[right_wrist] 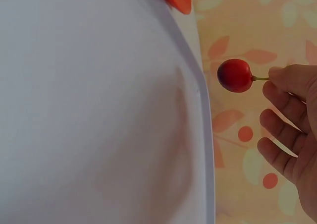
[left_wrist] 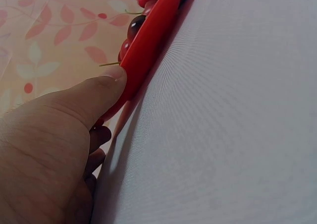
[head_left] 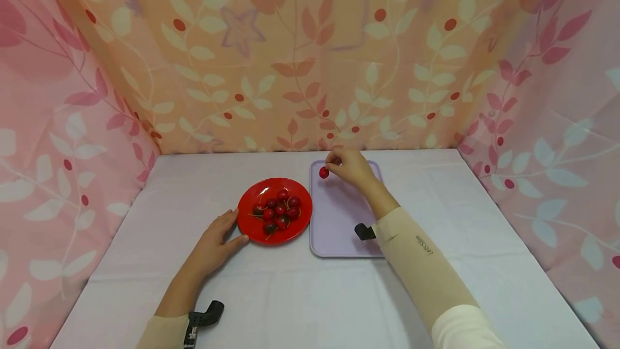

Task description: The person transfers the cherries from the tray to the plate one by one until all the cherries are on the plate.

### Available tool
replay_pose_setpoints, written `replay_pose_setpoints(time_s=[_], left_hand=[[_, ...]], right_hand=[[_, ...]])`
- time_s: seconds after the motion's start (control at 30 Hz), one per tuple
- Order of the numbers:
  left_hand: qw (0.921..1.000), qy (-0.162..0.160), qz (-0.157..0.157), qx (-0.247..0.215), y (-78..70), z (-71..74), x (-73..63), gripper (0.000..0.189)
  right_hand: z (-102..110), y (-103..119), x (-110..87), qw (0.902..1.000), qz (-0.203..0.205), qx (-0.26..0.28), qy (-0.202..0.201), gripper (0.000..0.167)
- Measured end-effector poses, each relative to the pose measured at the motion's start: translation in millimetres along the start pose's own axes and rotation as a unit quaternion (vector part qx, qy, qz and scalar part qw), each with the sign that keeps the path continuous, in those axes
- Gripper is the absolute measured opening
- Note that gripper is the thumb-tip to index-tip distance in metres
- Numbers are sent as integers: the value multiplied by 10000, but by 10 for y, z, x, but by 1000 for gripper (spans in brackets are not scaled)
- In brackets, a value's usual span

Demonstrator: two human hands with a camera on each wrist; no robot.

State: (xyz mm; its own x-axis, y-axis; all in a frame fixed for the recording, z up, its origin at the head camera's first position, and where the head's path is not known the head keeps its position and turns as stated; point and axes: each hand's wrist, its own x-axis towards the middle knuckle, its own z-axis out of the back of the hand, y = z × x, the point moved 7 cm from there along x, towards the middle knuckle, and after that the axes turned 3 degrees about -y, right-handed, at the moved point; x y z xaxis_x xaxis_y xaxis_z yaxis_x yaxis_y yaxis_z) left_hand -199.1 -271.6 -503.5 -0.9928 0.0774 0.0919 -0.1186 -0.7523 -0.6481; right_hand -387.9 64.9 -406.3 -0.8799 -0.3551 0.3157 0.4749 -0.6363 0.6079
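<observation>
Between thumb and index finger my right hand [head_left: 350, 166] pinches the thin stem of a red cherry [head_left: 324, 173]. In the right wrist view that cherry [right_wrist: 235, 76] hangs out from the fingertips, darker on one side, with the other fingers loosely bent. The hand is over the far end of a lilac tray [head_left: 334, 246]. My left hand [head_left: 215, 244] touches the left rim of a round red plate [head_left: 249, 224], thumb and fingers spread along it. Several dark red cherries [head_left: 280, 210], some with stems, lie on the plate. The left wrist view shows the thumb [left_wrist: 115, 75] against the plate's rim.
The plate stands right beside the tray's left edge on a white tablecloth [head_left: 271, 300]. Floral cloth [head_left: 310, 42] hangs behind the table, and pink floral cloth [head_left: 557, 149] closes off both sides.
</observation>
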Motion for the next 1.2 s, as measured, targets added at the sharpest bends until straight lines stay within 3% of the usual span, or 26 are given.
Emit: replay_pose_setpoints(time_s=[0.3, 0.53, 0.93, 1.2], left_hand=[[10000, 20, -27, -21, -12, 7, 17, 84], [10000, 15, -34, -13, -27, 17, 30, 85], [10000, 26, -12, -66, -24, 16, 23, 84], [10000, 25, 49, -46, -18, 5, 0, 84]], right_hand=[[-16, 116, 35, 9999, -149, 59, -54, 5], [-63, 246, 69, 9990, -178, 408, -75, 7], [-254, 408, 28, 9964, 148, 823, -108, 4], [-459, 410, -42, 9969, -29, 764, 160, 5]])
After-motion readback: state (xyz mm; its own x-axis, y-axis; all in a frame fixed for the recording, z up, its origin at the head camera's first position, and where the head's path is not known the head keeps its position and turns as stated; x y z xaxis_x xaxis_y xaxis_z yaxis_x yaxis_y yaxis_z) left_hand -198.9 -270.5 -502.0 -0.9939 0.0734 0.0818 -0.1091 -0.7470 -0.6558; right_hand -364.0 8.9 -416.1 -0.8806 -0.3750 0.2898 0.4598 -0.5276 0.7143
